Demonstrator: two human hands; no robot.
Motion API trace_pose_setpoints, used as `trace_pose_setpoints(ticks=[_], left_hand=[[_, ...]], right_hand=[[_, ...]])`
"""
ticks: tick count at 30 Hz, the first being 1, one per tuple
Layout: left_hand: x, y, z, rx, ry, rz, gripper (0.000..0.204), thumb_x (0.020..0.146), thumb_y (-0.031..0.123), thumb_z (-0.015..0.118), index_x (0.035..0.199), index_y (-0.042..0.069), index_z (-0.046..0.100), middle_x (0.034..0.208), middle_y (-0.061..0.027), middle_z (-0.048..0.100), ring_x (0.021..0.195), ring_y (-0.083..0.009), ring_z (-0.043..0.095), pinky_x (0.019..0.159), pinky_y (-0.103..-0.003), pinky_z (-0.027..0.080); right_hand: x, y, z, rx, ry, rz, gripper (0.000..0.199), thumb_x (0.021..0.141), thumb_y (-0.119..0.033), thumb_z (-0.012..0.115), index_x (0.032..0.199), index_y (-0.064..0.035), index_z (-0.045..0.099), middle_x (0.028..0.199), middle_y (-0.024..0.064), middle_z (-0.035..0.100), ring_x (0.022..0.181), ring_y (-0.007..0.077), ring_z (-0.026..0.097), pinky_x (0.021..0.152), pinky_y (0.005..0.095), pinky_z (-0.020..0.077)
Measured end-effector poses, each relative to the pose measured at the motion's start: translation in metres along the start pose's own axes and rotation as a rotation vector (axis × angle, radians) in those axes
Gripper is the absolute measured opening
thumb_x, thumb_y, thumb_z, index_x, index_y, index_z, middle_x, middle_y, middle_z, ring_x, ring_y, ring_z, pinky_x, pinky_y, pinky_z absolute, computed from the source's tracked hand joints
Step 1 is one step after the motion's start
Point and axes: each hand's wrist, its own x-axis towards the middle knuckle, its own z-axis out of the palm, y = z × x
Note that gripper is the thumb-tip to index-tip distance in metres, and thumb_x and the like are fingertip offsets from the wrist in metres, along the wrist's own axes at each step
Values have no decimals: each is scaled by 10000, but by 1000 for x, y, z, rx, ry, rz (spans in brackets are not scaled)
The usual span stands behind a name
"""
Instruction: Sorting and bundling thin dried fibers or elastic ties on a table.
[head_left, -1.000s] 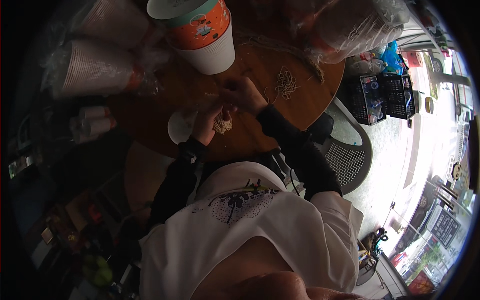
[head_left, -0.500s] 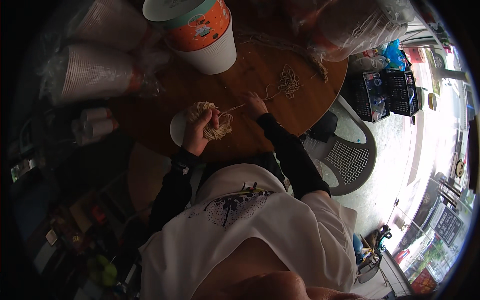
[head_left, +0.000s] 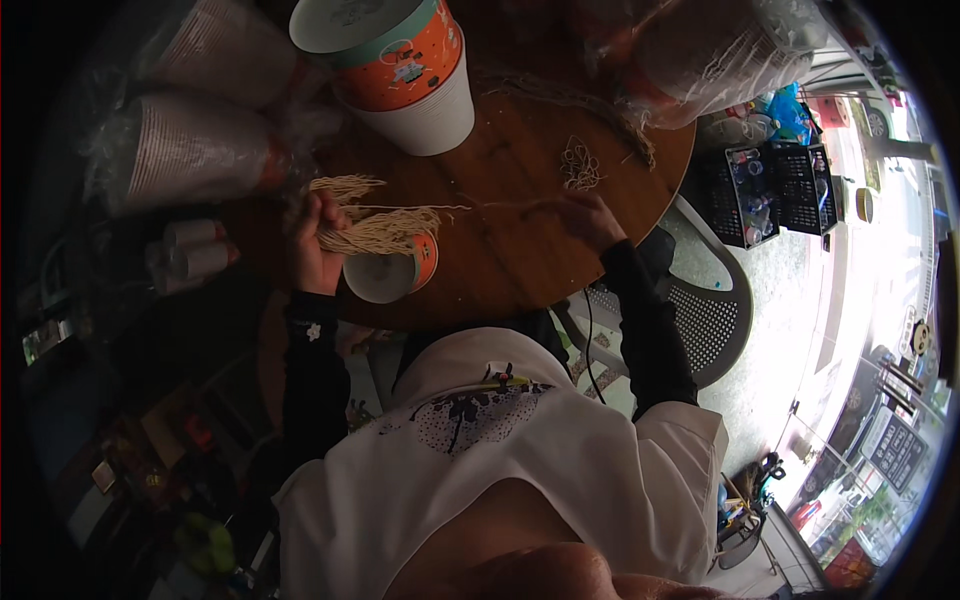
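Note:
My left hand [head_left: 318, 248] grips a bundle of beige rubber bands [head_left: 378, 226] just above a small paper cup [head_left: 388, 274] lying on its side near the table's front edge. My right hand [head_left: 590, 217] is out to the right and pinches one band, which stretches taut from the bundle across the round wooden table [head_left: 510, 260]. A small loose pile of bands [head_left: 579, 163] lies beyond my right hand.
A stack of large white-and-orange paper tubs [head_left: 400, 70] stands at the back of the table. Plastic-wrapped cup stacks [head_left: 190, 150] lie at the left and back right [head_left: 720, 60]. A grey plastic chair [head_left: 700, 310] and black crates [head_left: 775, 190] sit to the right.
My hands have drawn apart: the left moved left with the bundle, the right moved right, pulling one band out taut.

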Motion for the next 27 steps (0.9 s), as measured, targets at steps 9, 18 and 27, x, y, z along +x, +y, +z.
trace_pose_setpoints(ticks=[9, 18, 27], left_hand=[[17, 10, 13, 113, 124, 214, 115, 898, 168, 544, 925, 56, 549, 783, -12, 567, 739, -138, 537, 774, -324, 442], [-6, -89, 88, -238, -253, -427, 169, 878, 207, 578, 942, 54, 542, 643, 25, 431, 543, -87, 410, 781, -325, 449], [-19, -144, 97, -230, -252, -543, 191, 855, 246, 624, 947, 97, 546, 751, 28, 528, 565, -58, 424, 676, -247, 439]], right_hand=[[-61, -77, -35, 33, 209, -181, 187, 930, -131, 479, 998, 11, 580, 580, -82, 339, 455, 7, 312, 403, 175, 242], [-66, -124, 36, 41, 20, -178, 202, 939, -135, 464, 1071, -10, 551, 620, -82, 350, 479, 4, 305, 417, 159, 236], [-38, -63, 89, -517, -305, -170, 206, 928, -203, 502, 965, -26, 600, 767, -12, 555, 670, 57, 495, 595, 220, 425]])
